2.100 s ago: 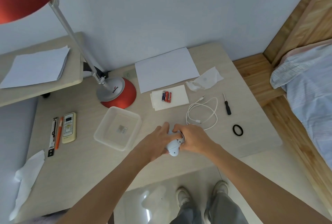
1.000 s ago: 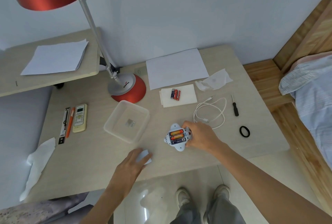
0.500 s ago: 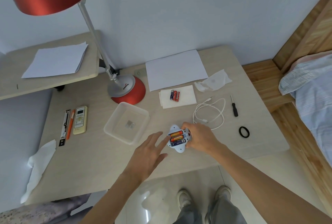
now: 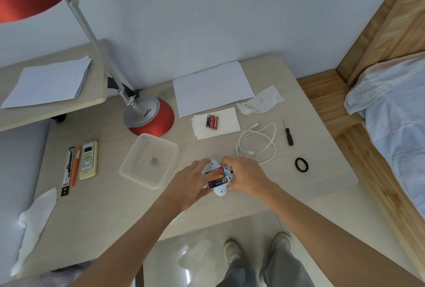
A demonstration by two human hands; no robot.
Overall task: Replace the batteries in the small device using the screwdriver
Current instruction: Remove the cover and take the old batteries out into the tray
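while my right hand grips the small device from its right side, fingers curled over its far edge, the device sits near the front edge of the table, battery bay open upward and batteries showing inside. my left hand lies against the device's left end, its fingers covering the ends of those batteries; whether they pinch one or only press, i cannot tell. the screwdriver lies well off to the right, beyond a looped white cable, with a black ring nearer the front. three spare batteries lie on a white napkin behind the device. a clear plastic tub stands just left of my left hand. a red lamp base, a paper sheet and a crumpled tissue sit further back.
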